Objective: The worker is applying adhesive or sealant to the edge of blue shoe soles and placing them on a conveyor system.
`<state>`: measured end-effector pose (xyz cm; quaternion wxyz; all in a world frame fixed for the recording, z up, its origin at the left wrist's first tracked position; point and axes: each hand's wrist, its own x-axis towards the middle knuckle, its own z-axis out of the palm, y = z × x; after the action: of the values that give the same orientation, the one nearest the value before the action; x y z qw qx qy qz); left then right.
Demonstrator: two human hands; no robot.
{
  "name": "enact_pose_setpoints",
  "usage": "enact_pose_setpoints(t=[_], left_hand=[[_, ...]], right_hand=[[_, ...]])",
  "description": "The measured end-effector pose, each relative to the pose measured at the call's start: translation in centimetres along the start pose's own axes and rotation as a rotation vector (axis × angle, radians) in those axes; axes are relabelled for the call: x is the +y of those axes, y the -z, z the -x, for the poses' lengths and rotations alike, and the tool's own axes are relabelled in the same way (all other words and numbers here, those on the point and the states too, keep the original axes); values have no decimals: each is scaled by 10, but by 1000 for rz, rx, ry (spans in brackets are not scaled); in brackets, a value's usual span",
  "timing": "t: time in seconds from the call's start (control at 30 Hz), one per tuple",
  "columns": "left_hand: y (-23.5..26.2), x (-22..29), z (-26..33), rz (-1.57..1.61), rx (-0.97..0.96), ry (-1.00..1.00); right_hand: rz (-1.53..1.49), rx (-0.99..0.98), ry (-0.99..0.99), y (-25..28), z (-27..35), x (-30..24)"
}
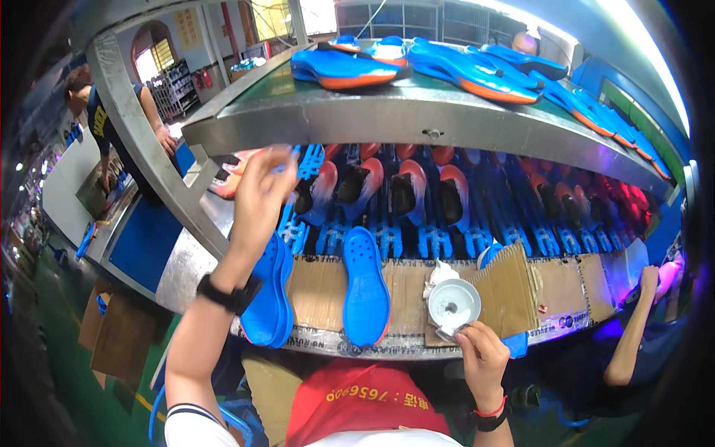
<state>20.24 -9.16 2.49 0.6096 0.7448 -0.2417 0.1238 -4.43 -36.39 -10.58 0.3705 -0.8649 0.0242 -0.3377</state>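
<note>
My left hand (pixel 262 186) is raised over the far left of the bench, beside a blue slotted holder (pixel 310 161); its fingers are smeared by motion. My right hand (pixel 484 356) is closed in a pinch at the near rim of a small white bowl (pixel 454 302) with a little liquid in it. What sits between those fingertips is too small to make out. A blue shoe sole (pixel 366 287) with holes at its toe lies upright on the cardboard in front of me. Left of it, stacked blue soles (pixel 266 302) lie under my left forearm.
Red-and-white shoes with dark insides (pixel 411 195) stand on blue holders across the line. A metal shelf (pixel 417 123) above carries several blue-and-orange soles (pixel 477 71). A cardboard flap (pixel 506 287) rises beside the bowl. One person (pixel 123 127) works at left; another's arm (pixel 633 328) reaches in at right.
</note>
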Motion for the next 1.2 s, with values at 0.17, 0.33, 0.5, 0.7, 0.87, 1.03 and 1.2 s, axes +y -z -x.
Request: enact_pose_setpoints(t=[0.17,0.33,0.5,0.7,0.87,1.03,1.2], left_hand=[[106,-118,154,-1039,36,260],[116,-126,210,-869,11,664],[125,-114,202,262,126,960],[67,-60,193,585,159,739],[-18,-42,201,562,-13,713],[-65,-34,206,341,59,427],[-80,-21,205,278,63,367]], right_hand=[[-42,-29,0,-13,1,4],[-32,-71,-14,-23,4,3],[-48,-83,4,-32,2,-4],[-21,-95,29,-29,6,-6],[-49,-161,-1,-30,0,-18],[-153,-165,147,-37,-5,-30],[-88,-196,207,-44,-5,-31]])
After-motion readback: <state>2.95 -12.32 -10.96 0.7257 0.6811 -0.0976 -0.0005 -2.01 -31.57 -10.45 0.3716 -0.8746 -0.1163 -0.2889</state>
